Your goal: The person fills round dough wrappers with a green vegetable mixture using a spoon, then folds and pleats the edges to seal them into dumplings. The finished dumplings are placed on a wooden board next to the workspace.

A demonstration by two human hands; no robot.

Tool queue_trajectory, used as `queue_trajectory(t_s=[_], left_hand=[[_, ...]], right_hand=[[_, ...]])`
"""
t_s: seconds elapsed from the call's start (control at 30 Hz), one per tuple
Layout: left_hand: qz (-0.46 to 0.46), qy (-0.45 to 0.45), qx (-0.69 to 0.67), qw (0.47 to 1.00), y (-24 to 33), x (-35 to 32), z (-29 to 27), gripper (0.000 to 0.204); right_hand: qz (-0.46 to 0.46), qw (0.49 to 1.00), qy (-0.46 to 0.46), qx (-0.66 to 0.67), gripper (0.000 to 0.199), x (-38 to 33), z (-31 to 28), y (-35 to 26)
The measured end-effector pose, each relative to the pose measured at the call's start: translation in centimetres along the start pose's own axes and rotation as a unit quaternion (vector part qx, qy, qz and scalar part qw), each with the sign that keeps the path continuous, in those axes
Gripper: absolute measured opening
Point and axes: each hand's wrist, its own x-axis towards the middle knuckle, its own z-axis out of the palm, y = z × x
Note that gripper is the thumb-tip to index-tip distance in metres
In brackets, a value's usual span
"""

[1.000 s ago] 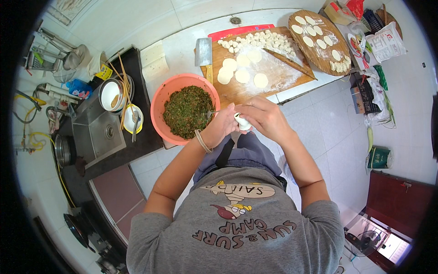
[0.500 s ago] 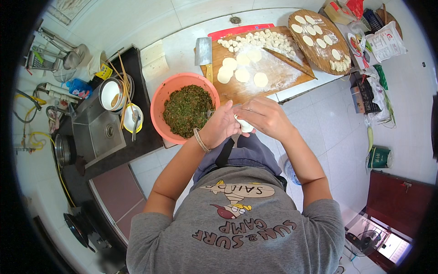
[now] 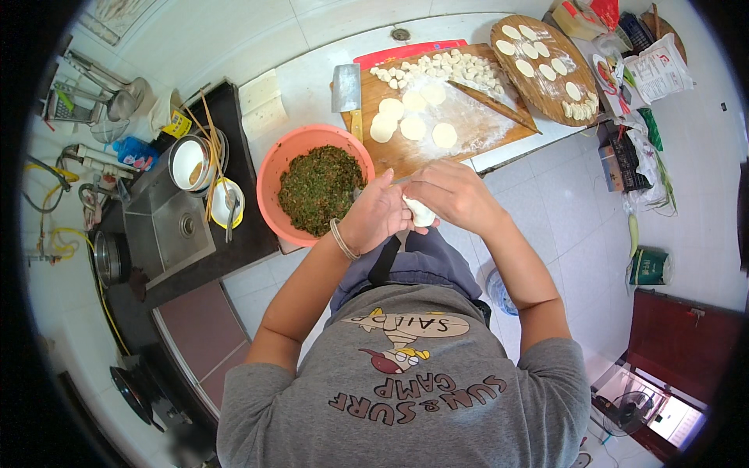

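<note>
Close in front of my body, both hands work on one white dumpling [image 3: 421, 213]. My left hand [image 3: 370, 218] supports it from the left, its fingers partly hidden beneath the dough. The fingers of my right hand [image 3: 456, 195] are closed on the dumpling's upper edge. Just left of my hands stands a pink basin [image 3: 269, 207] of chopped green filling [image 3: 321, 191]. Beyond them, a floured wooden board [image 3: 491, 139] carries flat dough wrappers [image 3: 413, 129], many small dough pieces [image 3: 445, 69] and a tapered wooden rolling pin [image 3: 495, 107].
A cleaver [image 3: 347, 90] lies at the board's left edge. To the far right, a round wooden board [image 3: 538, 86] holds more wrappers and several folded dumplings [image 3: 580, 108]. Left are a sink [image 3: 175, 222], stacked bowls [image 3: 189, 161] and long chopsticks [image 3: 212, 140].
My right fingers have shifted slightly along the dumpling's edge, and a little more of the white dough shows. The view has shifted very slightly; the surroundings look the same.
</note>
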Motion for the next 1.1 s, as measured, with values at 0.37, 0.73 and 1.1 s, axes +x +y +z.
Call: queue_trajectory(t_s=[0.37, 0.73, 1.1], left_hand=[[0.074, -0.018, -0.073, 0.994, 0.9, -0.7, 0.9, 0.077], [0.098, 0.001, -0.078, 0.992, 0.1, -0.5, -0.2, 0.073], [0.168, -0.001, -0.171, 0.971, 0.8, -0.6, 0.8, 0.068]], right_hand=[[0.110, 0.990, 0.074, 0.049, 0.019, 1.2, -0.6, 0.4], [0.079, 0.996, 0.025, -0.016, 0.017, 1.5, 0.8, 0.3], [0.179, 0.980, 0.082, 0.042, 0.009, 1.3, 0.6, -0.7]])
